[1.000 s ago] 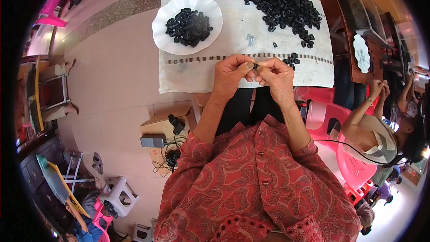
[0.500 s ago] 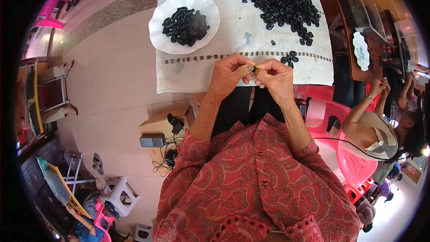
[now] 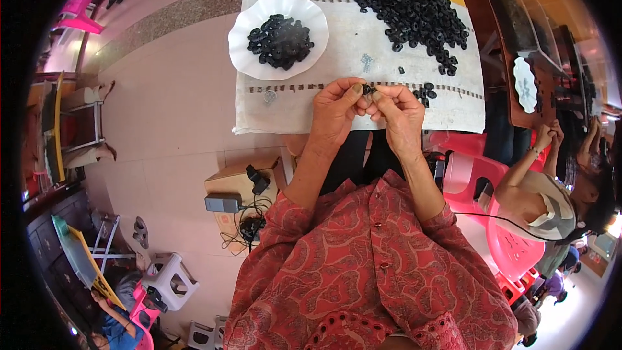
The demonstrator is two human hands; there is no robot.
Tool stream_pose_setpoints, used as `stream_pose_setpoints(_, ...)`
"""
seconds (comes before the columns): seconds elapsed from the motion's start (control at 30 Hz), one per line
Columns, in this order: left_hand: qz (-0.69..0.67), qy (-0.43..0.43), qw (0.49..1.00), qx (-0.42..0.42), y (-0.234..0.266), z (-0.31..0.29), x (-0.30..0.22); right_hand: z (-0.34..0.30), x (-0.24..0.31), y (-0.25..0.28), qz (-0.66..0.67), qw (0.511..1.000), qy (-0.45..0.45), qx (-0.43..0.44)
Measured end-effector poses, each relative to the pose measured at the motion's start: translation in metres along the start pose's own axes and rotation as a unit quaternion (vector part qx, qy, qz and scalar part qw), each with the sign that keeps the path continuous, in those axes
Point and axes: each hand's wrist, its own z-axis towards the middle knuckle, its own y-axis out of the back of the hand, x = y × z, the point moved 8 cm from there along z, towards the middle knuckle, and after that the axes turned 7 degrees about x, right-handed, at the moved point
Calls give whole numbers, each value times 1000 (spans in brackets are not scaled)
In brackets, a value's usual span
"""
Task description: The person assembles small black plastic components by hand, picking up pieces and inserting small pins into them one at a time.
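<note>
Close to the cloth's near edge, my left hand and my right hand meet fingertip to fingertip. Both pinch one small black piece, which looks rounded; its details are mostly covered by the fingers. To the right of my right hand lie several loose black pieces. A white scalloped plate stands at the left of the cloth and carries a heap of black pieces. A much larger pile of similar small black pieces spreads over the far right, some with visible holes.
The white cloth with dashed stripes covers the table. Tiny silvery bits lie mid-cloth, and a small clear round thing lies below the plate. A cardboard box with cables stands at lower left. Another person sits at the right.
The black piece shows more between my fingertips, and my thumbs have shifted around it. The view has moved slightly, so plate and cloth appear a little further right.
</note>
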Motion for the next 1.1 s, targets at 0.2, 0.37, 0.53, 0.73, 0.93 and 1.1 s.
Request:
stream_pose_setpoints(0.2, -44, 1, 999, 5, -5, 0, 4, -4, 11, 1, -30, 999, 37, -2)
stream_pose_setpoints(0.37, -22, -7, 1000, 4, -11, -2, 1, -7, 19, 0, -60, 997, 37, -11)
stream_pose_setpoints(0.53, 9, -12, 1000, 2, -19, -5, -3, -9, 24, 0, -69, 997, 42, -10)
stream_pose_setpoints(0.73, 71, -37, 996, 28, -33, -7, -11, -13, 33, 1, -72, 995, 59, -21)
stream_pose_setpoints(0.93, 121, -45, 992, 14, -37, -8, -12, -16, 36, 3, -71, 994, 80, -32)
stream_pose_setpoints(1.1, 203, -62, 977, 36, -45, -10, -18, -19, 40, 7, -67, 994, 81, -34)
